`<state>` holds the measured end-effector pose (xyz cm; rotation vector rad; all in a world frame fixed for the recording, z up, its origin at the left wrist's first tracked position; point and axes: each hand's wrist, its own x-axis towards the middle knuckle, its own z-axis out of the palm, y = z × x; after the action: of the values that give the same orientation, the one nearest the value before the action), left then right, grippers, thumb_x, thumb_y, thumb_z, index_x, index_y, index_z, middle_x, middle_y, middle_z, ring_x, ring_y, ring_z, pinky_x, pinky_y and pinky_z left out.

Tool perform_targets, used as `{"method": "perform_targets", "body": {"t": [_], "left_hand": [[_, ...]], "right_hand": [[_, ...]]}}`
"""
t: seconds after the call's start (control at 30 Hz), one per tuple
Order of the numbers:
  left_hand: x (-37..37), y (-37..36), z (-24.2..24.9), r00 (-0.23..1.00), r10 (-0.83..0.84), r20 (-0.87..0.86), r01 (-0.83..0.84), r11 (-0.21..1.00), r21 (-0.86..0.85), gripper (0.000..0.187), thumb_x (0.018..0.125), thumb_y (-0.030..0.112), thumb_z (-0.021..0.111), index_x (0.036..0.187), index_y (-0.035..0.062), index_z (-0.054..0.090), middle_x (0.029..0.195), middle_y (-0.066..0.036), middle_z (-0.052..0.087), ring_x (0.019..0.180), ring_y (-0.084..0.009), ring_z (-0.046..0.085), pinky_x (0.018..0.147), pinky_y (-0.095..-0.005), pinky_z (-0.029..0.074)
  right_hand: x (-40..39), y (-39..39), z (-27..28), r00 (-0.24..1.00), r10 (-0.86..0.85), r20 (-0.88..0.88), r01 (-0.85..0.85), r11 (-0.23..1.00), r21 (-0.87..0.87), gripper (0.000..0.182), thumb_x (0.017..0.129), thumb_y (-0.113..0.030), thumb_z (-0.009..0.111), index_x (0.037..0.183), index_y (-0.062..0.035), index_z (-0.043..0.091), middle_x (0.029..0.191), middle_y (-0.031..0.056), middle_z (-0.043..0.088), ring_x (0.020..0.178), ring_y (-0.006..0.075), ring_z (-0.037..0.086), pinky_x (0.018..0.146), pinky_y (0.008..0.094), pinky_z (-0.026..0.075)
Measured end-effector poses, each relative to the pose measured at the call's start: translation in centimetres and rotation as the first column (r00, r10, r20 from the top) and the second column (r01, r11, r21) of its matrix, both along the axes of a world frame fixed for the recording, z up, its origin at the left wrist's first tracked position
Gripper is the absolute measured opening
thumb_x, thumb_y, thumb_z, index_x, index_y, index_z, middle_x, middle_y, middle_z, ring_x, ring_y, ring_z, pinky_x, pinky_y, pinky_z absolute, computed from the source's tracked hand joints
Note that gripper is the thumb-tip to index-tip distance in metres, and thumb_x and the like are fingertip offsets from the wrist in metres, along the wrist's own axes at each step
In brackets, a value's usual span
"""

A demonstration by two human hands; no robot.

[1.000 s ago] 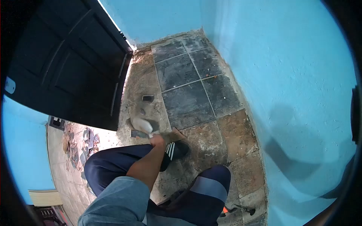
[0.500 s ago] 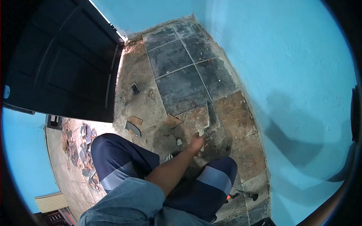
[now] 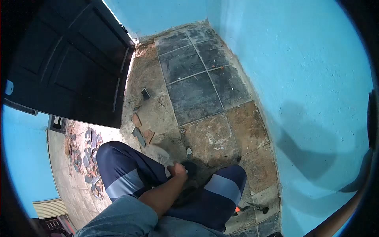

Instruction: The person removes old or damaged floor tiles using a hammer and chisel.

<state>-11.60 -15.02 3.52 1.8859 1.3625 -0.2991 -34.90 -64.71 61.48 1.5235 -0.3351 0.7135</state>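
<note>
My left hand (image 3: 178, 170) is closed in a fist around a flat-bladed hand tool (image 3: 158, 153), whose pale blade is smeared by motion and points to the left. Just beyond the blade lie a reddish-brown tile shard (image 3: 149, 136) and a dark grey shard (image 3: 138, 136). Another brown shard (image 3: 136, 120) sits slightly farther off. Between my knees, the hand is low over the rough floor. My right forearm (image 3: 339, 211) reaches up along the blue wall at the right edge, with the hand itself out of sight.
Dark tiles (image 3: 193, 93) cover the floor ahead, beside bare patches (image 3: 211, 136). A black door (image 3: 75, 67) stands at left, near a heap of broken tile (image 3: 89, 154). A small dark block (image 3: 145, 93) lies farther out. A black-handled tool (image 3: 258, 208) rests by my right knee.
My left hand has swung left and nearer to me with the tool. A brown shard has shifted left toward the grey one, and the other brown shard has moved farther away.
</note>
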Motion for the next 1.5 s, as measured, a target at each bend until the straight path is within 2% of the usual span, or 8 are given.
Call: {"method": "perform_targets", "body": {"t": [0.1,0.17,0.37,0.53,1.07,1.37,1.4,1.5], "left_hand": [[0.9,-5.1,8.1,0.978,-0.164,0.127,0.192,0.947,-0.258,0.039,0.091,0.020,0.064,0.121,-0.0030,0.056,0.096,-0.022,0.070,0.080,-0.0361,0.068,0.074,-0.0451,0.054],[1.3,-6.8,1.8,0.751,-0.483,0.449,0.599,0.785,-0.158,0.043,0.087,0.019,0.070,0.120,-0.0043,0.056,0.103,-0.022,0.070,0.092,-0.0395,0.068,0.084,-0.0457,0.053],[15.5,-20.6,14.5,0.226,-0.929,0.294,0.973,0.232,-0.017,0.058,0.080,0.022,0.069,0.128,-0.0030,0.051,0.116,-0.028,0.066,0.113,-0.0430,0.064,0.096,-0.0489,0.051],[25.4,-24.3,18.3,-0.348,-0.936,0.059,0.921,-0.329,0.209,0.049,0.079,0.030,0.069,0.117,-0.0013,0.065,0.119,-0.025,0.068,0.112,-0.0408,0.065,0.095,-0.0473,0.053],[29.5,-34.6,-6.0,0.468,-0.777,0.421,0.883,0.422,-0.204,0.052,0.095,0.043,0.063,0.122,-0.0022,0.064,0.117,-0.029,0.067,0.113,-0.0466,0.063,0.094,-0.0504,0.049],[31.2,-15.2,-1.1,0.809,-0.475,0.347,0.570,0.778,-0.263,0.047,0.096,0.034,0.064,0.124,-0.0029,0.061,0.105,-0.023,0.070,0.094,-0.0364,0.070,0.075,-0.0473,0.055],[31.5,-12.2,-3.7,0.813,-0.403,0.420,0.527,0.816,-0.237,0.045,0.097,0.033,0.064,0.124,-0.0026,0.061,0.102,-0.020,0.070,0.087,-0.0319,0.070,0.069,-0.0447,0.055],[33.4,-3.5,-6.5,0.798,-0.337,0.500,0.511,0.819,-0.263,0.044,0.098,0.031,0.063,0.125,-0.0028,0.061,0.093,-0.015,0.069,0.072,-0.0244,0.067,0.058,-0.0402,0.052]], "right_hand": [[0.2,0.1,-0.1,1.000,0.019,0.019,-0.020,0.999,0.036,0.058,0.099,-0.060,0.051,0.120,-0.0087,0.069,0.134,0.0135,0.064,0.129,0.0349,0.055,0.101,0.0500,0.039],[0.2,0.1,-0.2,1.000,0.012,0.015,-0.013,0.999,0.040,0.058,0.099,-0.060,0.051,0.120,-0.0085,0.069,0.134,0.0133,0.064,0.129,0.0349,0.055,0.101,0.0503,0.039],[-0.2,0.0,-0.3,0.999,-0.034,0.011,0.033,0.998,0.052,0.057,0.100,-0.058,0.051,0.122,-0.0078,0.067,0.135,0.0144,0.063,0.130,0.0358,0.053,0.101,0.0510,0.039],[-1.0,-0.4,-0.2,0.997,-0.072,-0.006,0.073,0.996,0.050,0.057,0.100,-0.057,0.051,0.124,-0.0071,0.065,0.137,0.0167,0.061,0.131,0.0372,0.052,0.102,0.0521,0.038],[-1.0,-0.3,0.4,0.981,-0.161,-0.113,0.161,0.987,-0.007,0.056,0.103,-0.051,0.048,0.134,-0.0046,0.057,0.143,0.0230,0.053,0.135,0.0405,0.048,0.101,0.0563,0.039],[-5.3,-2.8,0.9,0.966,-0.253,0.053,0.251,0.967,0.043,0.091,0.091,-0.075,0.046,0.147,-0.0033,0.050,0.153,0.0219,0.042,0.137,0.0456,0.039,0.110,0.0608,0.030],[-6.1,-3.1,0.9,0.946,-0.316,0.075,0.317,0.948,0.000,0.062,0.106,-0.054,0.040,0.136,-0.0023,0.053,0.145,0.0216,0.053,0.136,0.0414,0.047,0.102,0.0566,0.039],[-0.4,0.1,0.2,0.976,-0.199,-0.093,0.196,0.980,-0.040,0.062,0.106,-0.055,0.039,0.137,-0.0033,0.053,0.145,0.0212,0.052,0.136,0.0414,0.047,0.102,0.0564,0.039]]}}
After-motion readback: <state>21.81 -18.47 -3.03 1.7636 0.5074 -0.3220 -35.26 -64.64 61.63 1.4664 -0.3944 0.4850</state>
